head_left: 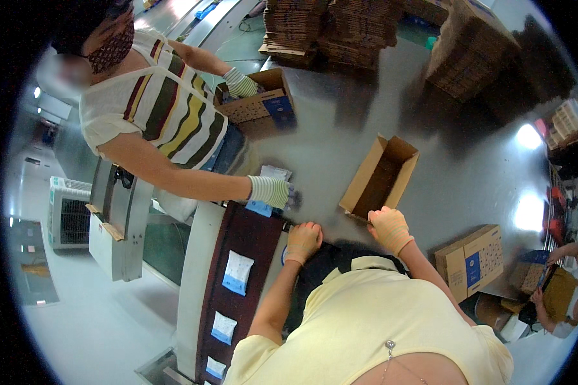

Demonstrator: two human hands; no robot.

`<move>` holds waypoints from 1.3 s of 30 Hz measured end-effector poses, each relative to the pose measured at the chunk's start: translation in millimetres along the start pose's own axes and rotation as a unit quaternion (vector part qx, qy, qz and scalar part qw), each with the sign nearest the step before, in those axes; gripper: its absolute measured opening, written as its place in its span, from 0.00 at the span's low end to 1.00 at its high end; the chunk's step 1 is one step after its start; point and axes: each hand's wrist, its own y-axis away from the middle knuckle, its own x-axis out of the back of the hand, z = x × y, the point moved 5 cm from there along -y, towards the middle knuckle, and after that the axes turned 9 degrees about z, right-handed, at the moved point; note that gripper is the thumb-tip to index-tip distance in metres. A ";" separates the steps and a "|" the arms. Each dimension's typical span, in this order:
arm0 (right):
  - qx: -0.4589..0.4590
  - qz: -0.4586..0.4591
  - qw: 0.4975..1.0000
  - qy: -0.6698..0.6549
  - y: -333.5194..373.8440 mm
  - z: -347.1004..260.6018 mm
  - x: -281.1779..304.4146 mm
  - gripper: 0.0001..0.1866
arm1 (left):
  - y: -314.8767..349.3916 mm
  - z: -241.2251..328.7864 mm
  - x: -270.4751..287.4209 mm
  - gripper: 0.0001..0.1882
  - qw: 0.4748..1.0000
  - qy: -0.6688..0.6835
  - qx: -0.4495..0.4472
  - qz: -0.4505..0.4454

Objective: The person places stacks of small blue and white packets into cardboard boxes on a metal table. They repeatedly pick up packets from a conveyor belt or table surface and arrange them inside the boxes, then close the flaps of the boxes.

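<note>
From my remote seat I see a shiny metal tabletop point(475, 160) in a workroom, with a pale floor point(115, 333) and a white cooler point(70, 215) at far left. Stacks of flat cartons point(295, 29) line the tabletop's far side; more flat cartons point(472, 262) stand at its near right.

The open box point(395, 160) sits upright and slanted just ahead of me, its brown inside showing. My right grip point(390, 229) touches its near end, fingers curled there; I cannot tell how firmly they clench the cardboard. My left grip point(304, 242) is released, resting on the near edge beside the belt point(244, 234). Blue-and-white packets point(237, 273) lie spaced along that belt.

At left a co-worker point(173, 115) has one hand inside a second box point(247, 110), its contents mostly hidden, and the other over packets at the belt's end.

A broad stretch of metal runs from the open box's right side toward the far stacks; on its left, the co-worker's arm reaches in near my left grip.
</note>
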 end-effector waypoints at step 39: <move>0.031 -0.033 0.999 0.018 -1.0 -7.2 -0.4 0.08 | 2.6 -2.0 -9.5 0.07 1.000 0.010 0.002 0.022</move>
